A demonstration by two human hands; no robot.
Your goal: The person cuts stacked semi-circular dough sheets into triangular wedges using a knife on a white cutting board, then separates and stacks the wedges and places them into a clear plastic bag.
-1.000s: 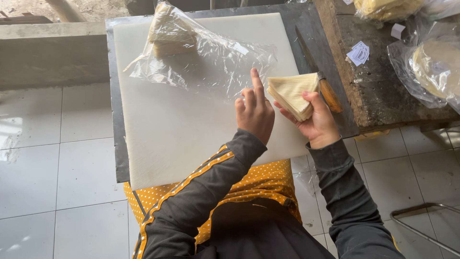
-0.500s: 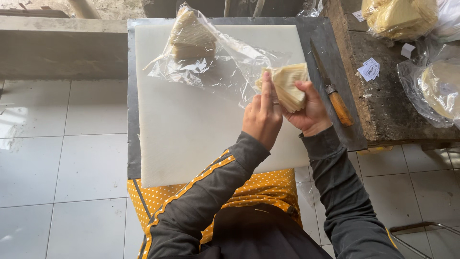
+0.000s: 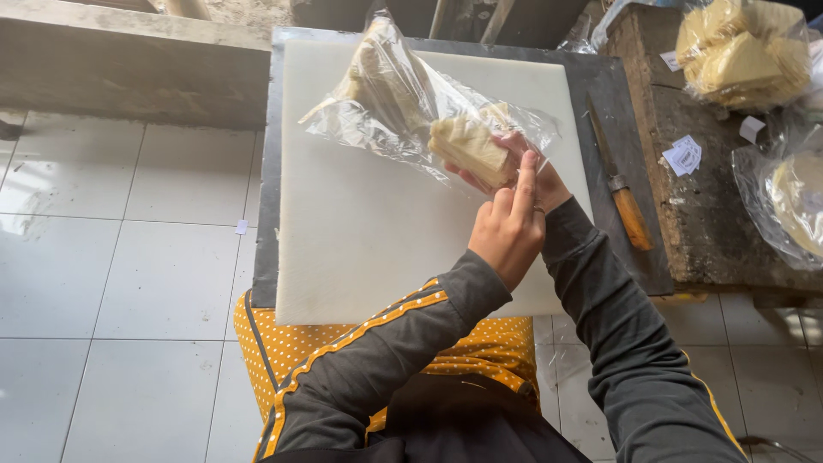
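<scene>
The left hand is nearest, forefinger raised against the mouth of the clear plastic bag. Just past it at twelve o'clock, the right hand is closed around a pale layered stack — pushed inside the bag on the white cutting board. A wooden-handled knife lies at three o'clock.

white cutting board is lying on a dark metal tray. wooden-handled knife is resting on the tray's right strip, just beside the board. worn wooden table is standing to the right, carrying small paper labels and clear bags of pale yellow blocks. white floor tiles are showing at left.
</scene>
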